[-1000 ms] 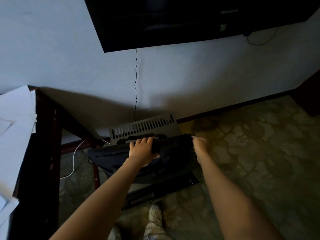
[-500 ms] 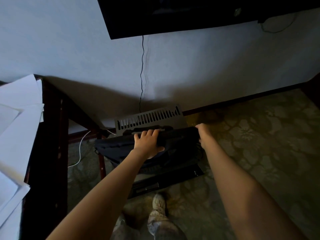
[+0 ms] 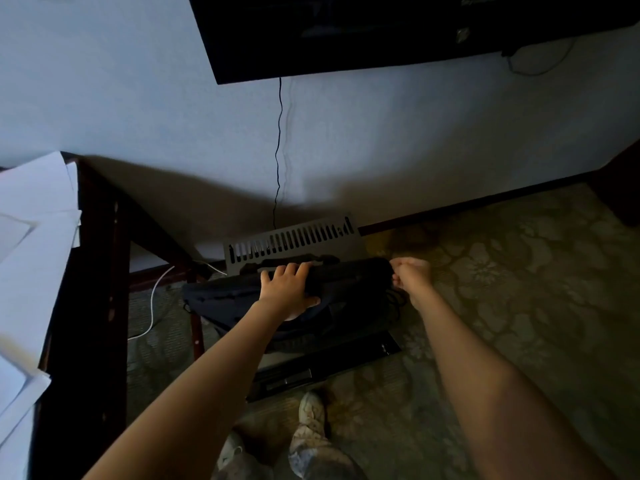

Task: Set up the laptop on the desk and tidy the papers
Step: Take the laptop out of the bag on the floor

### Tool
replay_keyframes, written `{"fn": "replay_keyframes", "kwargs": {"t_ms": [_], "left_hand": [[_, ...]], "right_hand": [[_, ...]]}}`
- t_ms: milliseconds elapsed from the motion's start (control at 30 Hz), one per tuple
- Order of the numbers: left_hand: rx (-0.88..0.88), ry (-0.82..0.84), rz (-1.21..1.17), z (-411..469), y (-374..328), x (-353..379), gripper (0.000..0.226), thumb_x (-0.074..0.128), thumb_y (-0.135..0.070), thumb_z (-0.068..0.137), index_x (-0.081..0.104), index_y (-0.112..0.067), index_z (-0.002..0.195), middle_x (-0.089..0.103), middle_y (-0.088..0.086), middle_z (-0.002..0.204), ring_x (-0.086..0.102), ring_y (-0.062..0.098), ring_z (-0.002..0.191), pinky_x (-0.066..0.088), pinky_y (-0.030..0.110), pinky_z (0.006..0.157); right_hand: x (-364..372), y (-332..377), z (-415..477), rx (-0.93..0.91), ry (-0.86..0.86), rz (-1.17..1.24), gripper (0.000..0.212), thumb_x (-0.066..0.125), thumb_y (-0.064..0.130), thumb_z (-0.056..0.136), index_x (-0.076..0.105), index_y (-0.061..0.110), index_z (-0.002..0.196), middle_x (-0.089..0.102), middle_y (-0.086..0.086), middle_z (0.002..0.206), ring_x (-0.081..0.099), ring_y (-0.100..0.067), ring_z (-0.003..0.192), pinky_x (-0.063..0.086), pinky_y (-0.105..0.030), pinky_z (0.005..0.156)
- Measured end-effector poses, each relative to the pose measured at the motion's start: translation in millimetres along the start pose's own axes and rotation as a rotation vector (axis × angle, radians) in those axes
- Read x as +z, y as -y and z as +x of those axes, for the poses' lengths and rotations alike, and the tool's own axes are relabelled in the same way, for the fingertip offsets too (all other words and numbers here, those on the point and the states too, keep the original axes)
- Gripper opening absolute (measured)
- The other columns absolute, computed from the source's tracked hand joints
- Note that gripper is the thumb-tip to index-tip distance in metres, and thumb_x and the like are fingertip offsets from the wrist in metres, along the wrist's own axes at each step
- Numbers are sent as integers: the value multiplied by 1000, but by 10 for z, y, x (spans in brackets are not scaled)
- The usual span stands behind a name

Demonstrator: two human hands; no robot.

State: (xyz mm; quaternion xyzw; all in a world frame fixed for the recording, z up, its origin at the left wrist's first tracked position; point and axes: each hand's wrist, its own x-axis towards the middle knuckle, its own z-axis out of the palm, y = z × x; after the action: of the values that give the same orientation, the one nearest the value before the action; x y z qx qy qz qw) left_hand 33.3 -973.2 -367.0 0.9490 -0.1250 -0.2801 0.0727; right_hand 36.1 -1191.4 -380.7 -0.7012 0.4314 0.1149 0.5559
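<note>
Left hand (image 3: 289,289) still clamps top of black laptop bag (image 3: 349,282); right hand (image 3: 412,277) now curled, pinching bag's right corner. I judge unzipping starting.

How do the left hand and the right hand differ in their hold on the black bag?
The left hand grips the middle of the top edge of the black bag, while the right hand is at its right end. The left hand's fingers spread over the edge; the right hand's are bunched in a pinch. Both hold the same bag.
</note>
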Motion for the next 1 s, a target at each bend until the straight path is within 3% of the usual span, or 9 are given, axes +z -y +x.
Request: {"fn": "replay_keyframes", "kwargs": {"t_ms": [100,200,300,467,667,767,833,900,1000], "left_hand": [[8,-21,-2,-34,8,42,74,52,-50,89,15,-23,148,27,5,151,23,28,140,14,52,114],[4,-25,-23,-37,7,44,73,51,-49,90,16,-23,148,28,5,150,23,28,140,13,51,114],[7,-49,-65,-35,21,41,69,49,-50,91,19,-23,147,31,5,149,25,27,139,14,49,114],[-2,-124,-214,-62,39,63,60,44,-52,92,29,-26,144,36,3,147,29,24,137,15,45,113],[-18,-116,-276,-91,72,51,44,34,-41,99,47,-16,133,44,4,141,33,22,134,17,40,113],[-1,-148,-297,-127,91,69,45,28,-43,100,44,-23,137,42,0,145,32,19,136,18,38,112],[1,-160,-310,-140,77,67,44,26,-43,101,38,-31,141,39,-4,147,30,18,138,16,37,111],[11,-159,-320,-143,65,56,43,26,-43,101,36,-35,141,38,-5,148,29,18,138,17,37,110],[17,-155,-327,-162,75,56,43,27,-41,101,36,-34,142,39,-6,147,31,17,136,19,36,110]], "right_hand": [[-43,115,-31,-139,-39,-176,14,52,1,91,62,9,96,59,-8,88,50,-9,60,43,-13,41],[8,315,-165,-240,-60,-307,9,58,4,88,63,12,90,60,-1,73,56,-9,56,50,-19,51],[140,449,-362,-333,17,-414,14,63,1,83,62,15,83,61,0,71,58,-8,50,46,-13,40],[498,409,-660,-452,177,-460,24,63,-1,80,57,19,68,57,1,59,54,-1,35,48,-14,40],[936,367,-909,-572,346,-456,13,66,4,79,64,15,74,56,6,62,61,-14,61,58,-28,64],[833,387,-836,-519,427,-390,11,63,20,85,62,20,75,64,2,69,63,-16,71,52,-26,62],[764,367,-769,-521,398,-357,15,55,16,88,62,22,76,66,0,80,61,-18,88,49,-30,78],[729,300,-731,-612,355,-577,19,52,10,84,61,24,93,62,-1,106,53,-19,108,39,-32,94],[754,130,-757,-731,374,-1101,54,58,17,77,44,28,129,47,3,134,37,-20,126,25,-34,100]]}}
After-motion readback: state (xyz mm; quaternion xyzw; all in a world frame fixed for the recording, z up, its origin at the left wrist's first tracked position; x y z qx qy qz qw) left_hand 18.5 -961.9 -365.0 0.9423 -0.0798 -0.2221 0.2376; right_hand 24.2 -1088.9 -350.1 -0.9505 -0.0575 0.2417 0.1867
